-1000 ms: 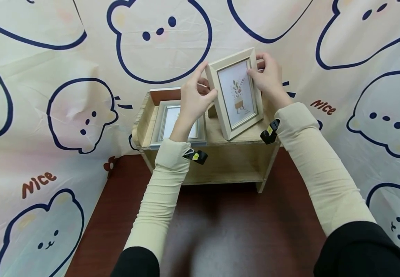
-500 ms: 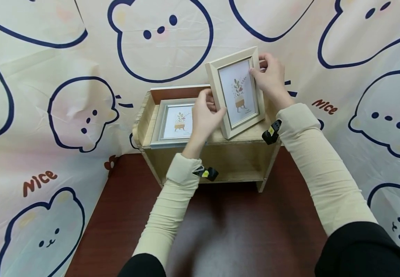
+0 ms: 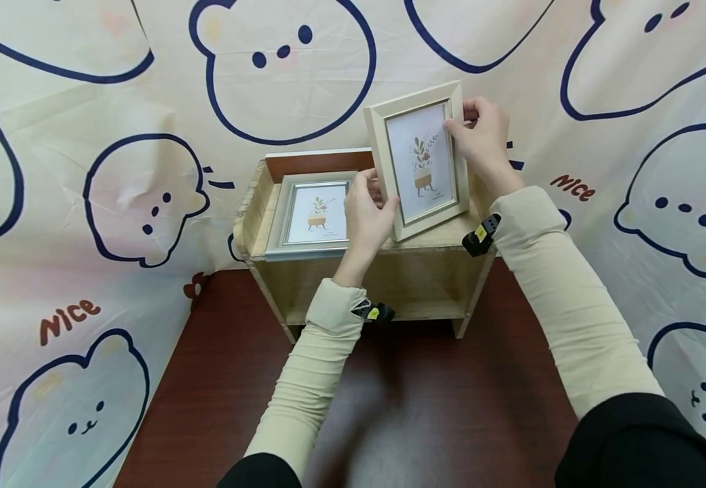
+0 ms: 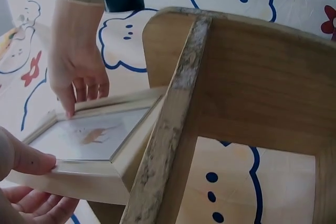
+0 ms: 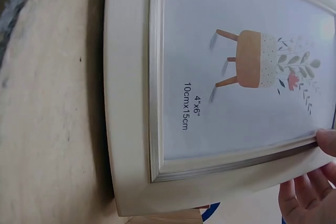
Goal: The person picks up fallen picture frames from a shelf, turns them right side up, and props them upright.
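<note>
Cream picture frame [image 3: 420,163] tilted between left grip [image 3: 368,215] and right grip [image 3: 485,137], pinched by both at opposite sides, probably light, stiff and fragile-fronted, so best held by its borders.

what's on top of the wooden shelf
A picture frame lies on the left side of the wooden shelf, its right edge partly covered by the left hand. What sits behind the tilted cream frame, on the right, can't be seen.

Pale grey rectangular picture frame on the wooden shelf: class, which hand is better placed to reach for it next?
Probably the left hand: it is close beside the pale grey frame, though gripping the cream rectangular picture frame. The right hand pinches the cream one's far edge.
</note>
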A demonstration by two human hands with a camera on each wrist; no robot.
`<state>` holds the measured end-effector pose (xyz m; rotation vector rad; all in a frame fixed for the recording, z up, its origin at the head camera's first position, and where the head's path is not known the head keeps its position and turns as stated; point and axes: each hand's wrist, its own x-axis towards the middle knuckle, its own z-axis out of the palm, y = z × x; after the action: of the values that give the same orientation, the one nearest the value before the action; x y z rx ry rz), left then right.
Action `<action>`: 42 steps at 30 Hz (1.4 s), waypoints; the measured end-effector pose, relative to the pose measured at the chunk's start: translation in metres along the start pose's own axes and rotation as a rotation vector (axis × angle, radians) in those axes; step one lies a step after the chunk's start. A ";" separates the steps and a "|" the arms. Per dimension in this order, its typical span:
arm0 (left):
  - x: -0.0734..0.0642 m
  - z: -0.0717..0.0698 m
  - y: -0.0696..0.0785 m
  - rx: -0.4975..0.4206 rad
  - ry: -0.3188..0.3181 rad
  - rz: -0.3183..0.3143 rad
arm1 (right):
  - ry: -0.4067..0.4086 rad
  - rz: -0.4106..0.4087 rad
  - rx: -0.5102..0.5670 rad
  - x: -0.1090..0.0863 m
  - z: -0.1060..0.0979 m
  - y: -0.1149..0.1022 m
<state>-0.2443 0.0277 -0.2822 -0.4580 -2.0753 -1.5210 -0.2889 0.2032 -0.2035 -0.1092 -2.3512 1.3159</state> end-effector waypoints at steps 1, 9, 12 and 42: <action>0.002 -0.001 -0.001 0.004 0.003 0.001 | 0.009 -0.004 -0.001 -0.001 0.000 0.001; 0.015 -0.007 -0.004 0.050 -0.060 -0.033 | 0.110 -0.029 -0.054 -0.010 0.002 0.002; 0.020 -0.009 -0.005 0.053 -0.093 -0.068 | 0.120 -0.010 -0.051 -0.013 0.003 0.001; 0.029 -0.020 -0.012 -0.050 -0.223 -0.101 | -0.107 0.225 0.358 -0.022 -0.027 0.018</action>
<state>-0.2702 0.0038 -0.2700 -0.5722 -2.2641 -1.6479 -0.2605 0.2288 -0.2135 -0.2012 -2.1950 1.8722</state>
